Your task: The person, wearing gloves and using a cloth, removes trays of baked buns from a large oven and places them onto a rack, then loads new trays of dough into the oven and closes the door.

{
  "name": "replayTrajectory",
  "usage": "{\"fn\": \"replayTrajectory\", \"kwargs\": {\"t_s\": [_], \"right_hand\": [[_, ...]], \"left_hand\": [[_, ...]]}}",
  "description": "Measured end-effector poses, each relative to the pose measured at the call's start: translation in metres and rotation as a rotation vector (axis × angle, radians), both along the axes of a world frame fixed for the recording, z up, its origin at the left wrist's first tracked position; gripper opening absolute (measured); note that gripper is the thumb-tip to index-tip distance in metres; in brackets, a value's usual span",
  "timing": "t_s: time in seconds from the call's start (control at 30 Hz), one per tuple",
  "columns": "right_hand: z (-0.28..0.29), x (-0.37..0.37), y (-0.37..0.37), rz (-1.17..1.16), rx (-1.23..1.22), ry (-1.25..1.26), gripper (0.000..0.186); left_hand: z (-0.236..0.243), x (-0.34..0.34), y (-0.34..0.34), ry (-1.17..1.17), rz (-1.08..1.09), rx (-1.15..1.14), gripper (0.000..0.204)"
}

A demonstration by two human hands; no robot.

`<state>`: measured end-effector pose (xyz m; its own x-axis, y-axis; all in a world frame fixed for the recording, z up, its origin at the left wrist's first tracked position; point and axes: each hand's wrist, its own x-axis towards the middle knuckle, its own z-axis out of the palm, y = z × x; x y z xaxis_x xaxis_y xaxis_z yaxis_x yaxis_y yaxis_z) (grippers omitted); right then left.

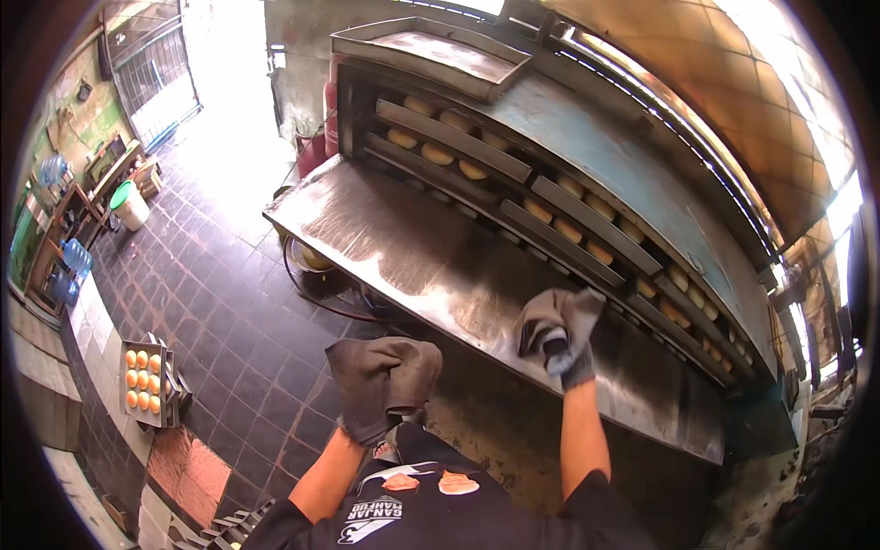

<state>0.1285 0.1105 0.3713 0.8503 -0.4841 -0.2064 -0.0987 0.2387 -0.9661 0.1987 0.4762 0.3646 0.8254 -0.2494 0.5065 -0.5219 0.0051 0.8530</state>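
A dark brown cloth (380, 371) is bunched around my left hand (371, 426), which is held in front of my body, left of the oven's ledge. The cloth hides most of its fingers. My right hand (576, 367), in a dark glove, grips a grey folded cloth (576, 316) above the metal ledge (440, 293). Beyond that ledge is a long oven (632, 147) with its front uncovered. Inside stand several metal trays (449, 137) in two tiers, filled with golden bread buns (436, 153). Neither hand touches a tray.
An unfilled metal tray (440, 50) rests on top of the oven. On the left floor, a tray of baked buns (142, 378) sits on stacked trays. A white bucket (130, 206) and blue water jugs (75, 261) stand by the left wall. A hose (321, 307) hangs below the ledge.
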Motion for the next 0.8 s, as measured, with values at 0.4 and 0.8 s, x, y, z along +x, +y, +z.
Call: {"fn": "replayTrajectory", "kwargs": {"t_s": [0.4, 0.8], "right_hand": [[-0.049, 0.337, -0.055, -0.177, -1.907, 0.399, 0.038], [-0.035, 0.249, 0.025, 0.245, -1.746, 0.485, 0.027]], "left_hand": [[-0.003, 0.094, 0.063, 0.072, 0.283, 0.184, 0.009], [0.015, 0.065, 0.064, -0.151, 0.329, 0.328, 0.012]]}}
